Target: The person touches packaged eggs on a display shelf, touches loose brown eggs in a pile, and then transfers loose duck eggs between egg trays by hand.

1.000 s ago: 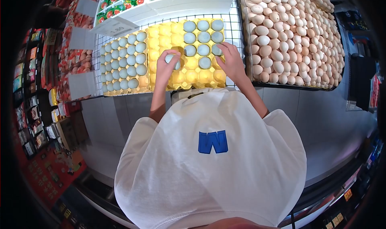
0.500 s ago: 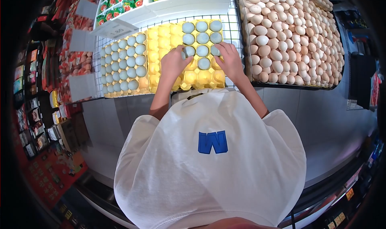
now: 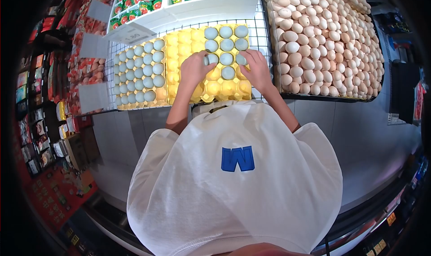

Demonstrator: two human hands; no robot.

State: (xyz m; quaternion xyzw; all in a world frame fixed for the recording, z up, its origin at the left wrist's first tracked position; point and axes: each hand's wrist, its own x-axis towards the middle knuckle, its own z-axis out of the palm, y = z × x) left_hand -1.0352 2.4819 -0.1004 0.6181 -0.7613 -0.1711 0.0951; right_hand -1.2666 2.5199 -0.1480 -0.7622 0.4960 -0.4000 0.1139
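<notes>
My left hand [image 3: 194, 71] curls round a pale blue-green egg [image 3: 211, 59] in the yellow egg tray [image 3: 185, 47]. Its thumb lies along the near side of that egg. On the opposite side, my right hand [image 3: 257, 71] has its fingers closed about another pale egg [image 3: 241, 59], which they partly cover. Between the hands sits a middle egg [image 3: 226, 59], with a single egg [image 3: 228, 72] nearer to me. Two rows of eggs [image 3: 226, 44] stand farther back. The cups at the tray's left side and front hold no eggs.
Left of the yellow tray is a tray of similar pale eggs [image 3: 147, 70]. A large bin of brown eggs [image 3: 314, 49] stands to the right. Behind, a white foam box [image 3: 211, 8] holds green-and-red wrapped items, with a price card [image 3: 130, 33] in front. A wire rack [image 3: 262, 36] lies underneath.
The trays and eggs appear very slightly lower in view. Both hands stay on the same two eggs, with barely any visible movement.
</notes>
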